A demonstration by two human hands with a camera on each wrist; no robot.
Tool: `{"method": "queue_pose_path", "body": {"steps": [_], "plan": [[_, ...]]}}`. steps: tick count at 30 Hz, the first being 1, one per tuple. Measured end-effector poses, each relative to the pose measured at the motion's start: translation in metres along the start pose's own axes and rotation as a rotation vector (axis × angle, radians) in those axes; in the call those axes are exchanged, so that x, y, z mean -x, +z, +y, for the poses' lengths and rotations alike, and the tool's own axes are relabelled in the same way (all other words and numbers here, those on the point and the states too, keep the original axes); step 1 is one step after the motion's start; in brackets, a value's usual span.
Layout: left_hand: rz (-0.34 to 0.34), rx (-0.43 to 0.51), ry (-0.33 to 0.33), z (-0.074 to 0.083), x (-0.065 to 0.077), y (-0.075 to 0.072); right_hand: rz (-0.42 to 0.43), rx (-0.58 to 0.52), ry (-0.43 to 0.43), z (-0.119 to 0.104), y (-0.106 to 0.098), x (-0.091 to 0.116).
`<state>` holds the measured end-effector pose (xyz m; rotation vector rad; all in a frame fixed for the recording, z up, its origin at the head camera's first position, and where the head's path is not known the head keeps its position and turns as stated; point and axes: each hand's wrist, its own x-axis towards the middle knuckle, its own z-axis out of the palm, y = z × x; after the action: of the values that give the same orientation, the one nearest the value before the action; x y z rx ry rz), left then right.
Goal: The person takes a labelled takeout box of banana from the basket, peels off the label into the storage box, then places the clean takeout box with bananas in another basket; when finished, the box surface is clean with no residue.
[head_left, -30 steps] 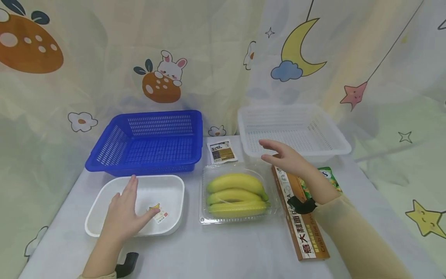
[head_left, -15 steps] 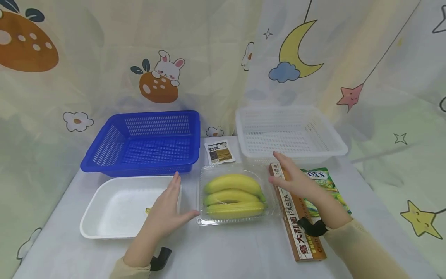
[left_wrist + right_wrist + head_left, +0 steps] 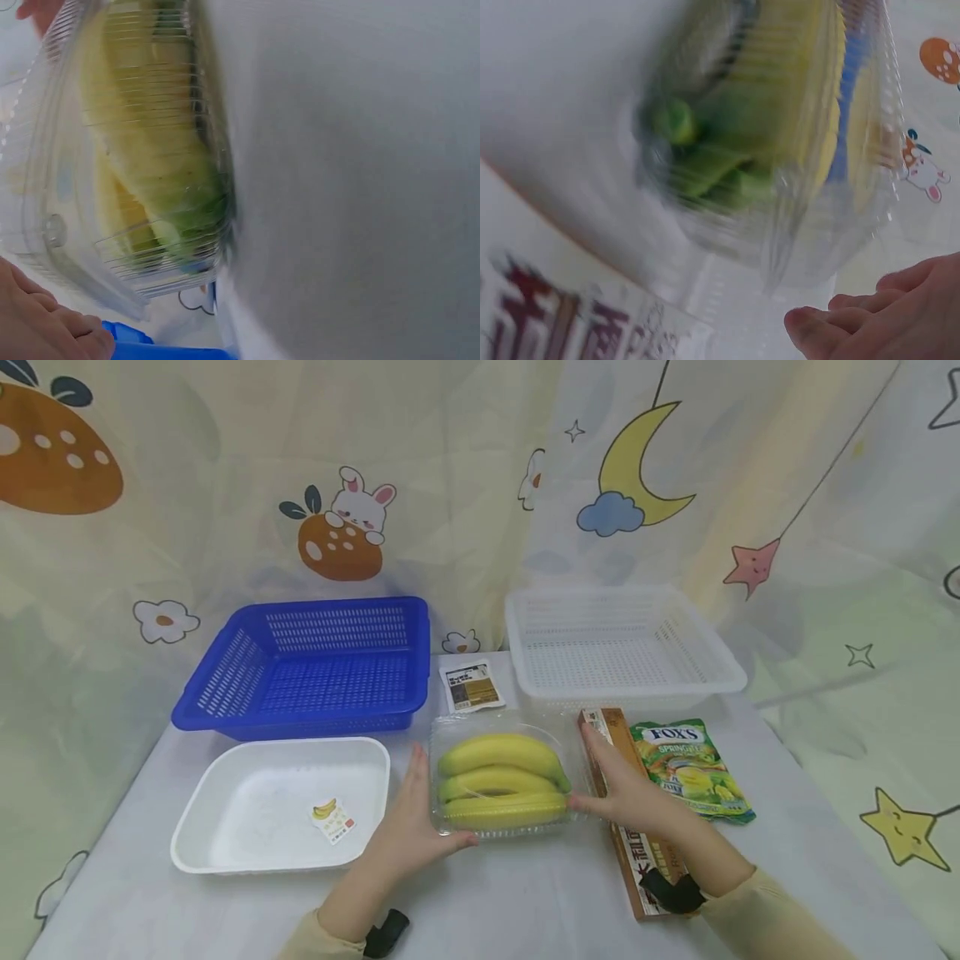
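A clear plastic clamshell box (image 3: pixel 517 833) with several yellow bananas (image 3: pixel 498 781) inside lies mid-table. At its left side is my left hand (image 3: pixel 408 831), fingers extended along the wall and thumb by the front corner. My right hand (image 3: pixel 626 789) is on the other side, its thumb close to the right wall and its fingers stretched forward over a brown pasta box (image 3: pixel 611 731). Whether either hand presses the plastic is unclear. The left wrist view has the left hand (image 3: pixel 49 322) beside the box's lid edge; in the right wrist view the right fingers (image 3: pixel 817 330) look apart from it.
To the left is a white tray (image 3: pixel 232 814) holding a banana-print label (image 3: pixel 332 820). A blue basket (image 3: pixel 300 727) and a white basket (image 3: pixel 633 689) stand behind, with a small packet (image 3: pixel 472 687) between them. A green Fox's candy bag (image 3: pixel 693 768) lies right of the pasta box.
My left hand has moved right from over the white tray to the banana box. The right hand has come down from near the white basket to the box's right side.
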<state>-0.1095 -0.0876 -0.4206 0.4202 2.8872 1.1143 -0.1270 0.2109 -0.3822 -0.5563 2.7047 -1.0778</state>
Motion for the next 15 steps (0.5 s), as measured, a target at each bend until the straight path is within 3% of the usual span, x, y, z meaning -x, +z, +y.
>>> {"method": "queue_pose_path", "body": {"steps": [7,15], "plan": [[0.032,0.001,-0.018,-0.001,-0.003,0.009,0.003,-0.027,0.071,0.002,0.017,0.001],[0.042,-0.012,-0.022,-0.004,-0.005,0.01,0.019,-0.003,0.084,0.004,0.025,0.002]]}}
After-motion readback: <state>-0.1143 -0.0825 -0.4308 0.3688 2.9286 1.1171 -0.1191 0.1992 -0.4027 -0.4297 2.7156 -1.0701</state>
